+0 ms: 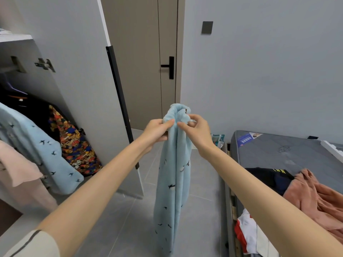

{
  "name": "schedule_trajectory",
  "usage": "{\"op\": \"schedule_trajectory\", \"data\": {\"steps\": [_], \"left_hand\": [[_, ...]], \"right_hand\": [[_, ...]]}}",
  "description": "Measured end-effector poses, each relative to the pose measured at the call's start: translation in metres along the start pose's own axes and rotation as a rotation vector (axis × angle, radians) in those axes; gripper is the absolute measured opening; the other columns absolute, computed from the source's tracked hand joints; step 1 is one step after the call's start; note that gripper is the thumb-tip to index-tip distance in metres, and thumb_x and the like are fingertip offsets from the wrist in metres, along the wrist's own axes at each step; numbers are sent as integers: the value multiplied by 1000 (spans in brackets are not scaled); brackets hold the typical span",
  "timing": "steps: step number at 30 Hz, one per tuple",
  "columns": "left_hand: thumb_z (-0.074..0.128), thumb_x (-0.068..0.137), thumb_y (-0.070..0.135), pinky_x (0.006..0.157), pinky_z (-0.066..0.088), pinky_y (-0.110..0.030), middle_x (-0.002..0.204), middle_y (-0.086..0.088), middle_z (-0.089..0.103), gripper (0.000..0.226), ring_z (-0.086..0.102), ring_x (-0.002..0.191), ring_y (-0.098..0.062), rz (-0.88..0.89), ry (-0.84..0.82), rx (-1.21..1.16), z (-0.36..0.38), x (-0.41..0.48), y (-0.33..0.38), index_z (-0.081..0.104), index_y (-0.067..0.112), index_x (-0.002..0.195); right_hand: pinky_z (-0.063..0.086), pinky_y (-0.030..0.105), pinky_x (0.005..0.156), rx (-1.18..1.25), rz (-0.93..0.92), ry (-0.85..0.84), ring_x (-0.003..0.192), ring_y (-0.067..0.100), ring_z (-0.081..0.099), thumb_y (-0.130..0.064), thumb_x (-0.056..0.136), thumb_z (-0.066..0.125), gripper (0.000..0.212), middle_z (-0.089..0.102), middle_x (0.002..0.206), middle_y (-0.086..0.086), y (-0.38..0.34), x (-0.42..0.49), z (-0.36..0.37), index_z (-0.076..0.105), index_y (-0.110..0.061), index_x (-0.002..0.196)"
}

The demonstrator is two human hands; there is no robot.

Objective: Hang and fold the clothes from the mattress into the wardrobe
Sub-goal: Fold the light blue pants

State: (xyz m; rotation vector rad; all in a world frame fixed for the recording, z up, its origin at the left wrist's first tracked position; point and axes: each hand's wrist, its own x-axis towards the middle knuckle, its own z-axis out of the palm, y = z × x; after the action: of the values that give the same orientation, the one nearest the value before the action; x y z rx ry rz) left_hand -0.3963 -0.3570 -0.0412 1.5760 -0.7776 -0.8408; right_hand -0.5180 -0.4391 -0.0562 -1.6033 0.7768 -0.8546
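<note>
Left hand (157,131) and right hand (194,129) both pinch the bunched top of the light-blue bird-print garment (173,173) — possibly a hanger inside, hidden; hem cut off below.

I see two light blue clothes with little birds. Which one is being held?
The blue garment in the middle, dangling over the floor; the left hand and right hand pinch its top. The other blue garment hangs in the wardrobe.

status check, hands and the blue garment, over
Left hand and right hand both pinch top of blue bird-print garment. It hangs straight down. Wardrobe open at left, path looks clear. More clothes on mattress.
</note>
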Motion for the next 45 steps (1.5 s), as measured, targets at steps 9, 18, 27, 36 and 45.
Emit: {"op": "schedule_trajectory", "data": {"steps": [9,18,27,36,45], "left_hand": [[34,104,34,86,42,-25,114,13,62,27,55,108,-2,82,-194,191,-7,-6,7,61,33,110],[58,94,20,88,40,-15,113,9,57,15,52,110,-8,476,53,517,-30,12,-2,60,29,107],[59,92,37,83,37,-35,95,13,40,12,33,94,-12,574,-123,1075,-45,17,-42,59,26,93],[54,96,28,74,35,-32,80,9,48,14,44,76,-17,816,1,1081,-56,12,-18,41,22,95],[51,95,41,82,27,-31,71,14,42,18,38,83,-14,698,-249,1523,-37,22,-12,54,33,111]], "right_hand": [[54,19,72,24,-89,-126,85,10,71,-8,74,79,53,75,93,0,-4,0,-19,50,-17,117],[43,10,54,37,-140,-9,57,-2,54,-9,89,56,33,63,79,2,-10,5,-32,42,-18,118],[42,13,51,47,-168,-24,52,3,47,-3,89,47,40,54,63,-8,-4,0,-46,35,-28,118],[34,20,58,-495,-307,-186,69,14,47,13,73,41,48,63,84,9,10,-1,-63,55,-23,101],[35,16,59,-381,-210,-232,63,0,44,16,74,40,41,53,73,-9,18,-18,-69,55,-18,89]]}}
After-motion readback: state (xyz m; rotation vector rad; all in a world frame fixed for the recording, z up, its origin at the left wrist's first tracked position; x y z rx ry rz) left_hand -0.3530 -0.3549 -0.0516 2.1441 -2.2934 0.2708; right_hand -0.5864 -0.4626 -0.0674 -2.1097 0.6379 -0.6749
